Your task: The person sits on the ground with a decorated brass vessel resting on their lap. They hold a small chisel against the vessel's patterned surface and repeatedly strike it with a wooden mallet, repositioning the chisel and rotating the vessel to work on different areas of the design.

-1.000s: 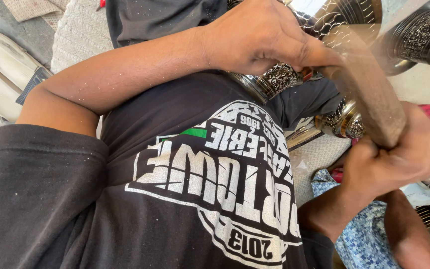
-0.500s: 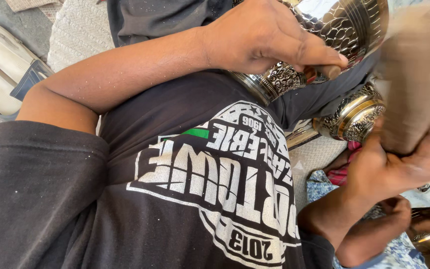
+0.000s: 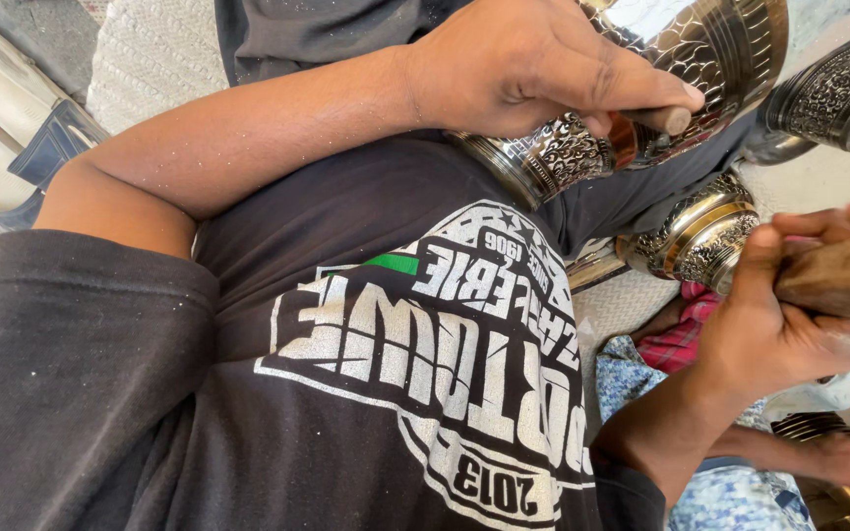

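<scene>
- Left hand, at twelve o'clock, pinches a small punch against the engraved metal vessel.
- Right hand, at three o'clock, grips a wooden mallet.

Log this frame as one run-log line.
left hand: pins thin metal punch on engraved silver metal vessel | right hand: grips brown wooden mallet, raised clear of vessel

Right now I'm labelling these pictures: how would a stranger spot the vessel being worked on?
Start at the black printed T-shirt. Above it, one hand presses a thin metal punch against a big shiny engraved metal vessel. Unlike the smaller engraved pots nearby, it is the one being held.
</scene>
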Demonstrator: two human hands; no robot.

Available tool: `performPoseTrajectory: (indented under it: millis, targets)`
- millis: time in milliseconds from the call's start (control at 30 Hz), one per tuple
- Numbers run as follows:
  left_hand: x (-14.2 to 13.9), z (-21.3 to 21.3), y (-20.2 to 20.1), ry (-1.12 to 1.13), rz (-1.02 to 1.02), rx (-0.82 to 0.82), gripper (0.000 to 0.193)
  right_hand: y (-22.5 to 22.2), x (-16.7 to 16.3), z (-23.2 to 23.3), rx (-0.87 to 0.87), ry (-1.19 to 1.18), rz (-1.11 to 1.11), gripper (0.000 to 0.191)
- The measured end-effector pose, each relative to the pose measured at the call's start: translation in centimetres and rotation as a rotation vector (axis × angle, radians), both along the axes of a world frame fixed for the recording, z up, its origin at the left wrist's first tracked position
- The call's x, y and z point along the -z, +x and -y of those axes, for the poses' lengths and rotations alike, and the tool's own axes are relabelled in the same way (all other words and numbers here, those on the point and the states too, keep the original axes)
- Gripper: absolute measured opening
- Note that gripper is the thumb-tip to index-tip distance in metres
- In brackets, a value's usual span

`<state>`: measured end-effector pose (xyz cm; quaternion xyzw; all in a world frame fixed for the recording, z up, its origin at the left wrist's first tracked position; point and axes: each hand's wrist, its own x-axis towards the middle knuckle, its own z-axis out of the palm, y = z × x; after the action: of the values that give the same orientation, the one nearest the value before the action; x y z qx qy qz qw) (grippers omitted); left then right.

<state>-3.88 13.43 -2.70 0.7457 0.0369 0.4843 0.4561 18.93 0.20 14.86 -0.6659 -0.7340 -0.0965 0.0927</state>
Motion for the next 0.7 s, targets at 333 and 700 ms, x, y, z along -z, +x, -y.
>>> performPoseTrajectory:
  millis: [333,700]
  targets:
    - [0.9,-0.3,-0.1,0.063,0.005,-0.019,0.066,0.5,-0.5,-0.2,-0.051,-0.080,0.026,0.046]
    - [0.6,-0.3,-0.5,-0.018,0.025,0.036,0.066,4.1,1.8,1.2,0.016,-0.145,-0.488,0.045]
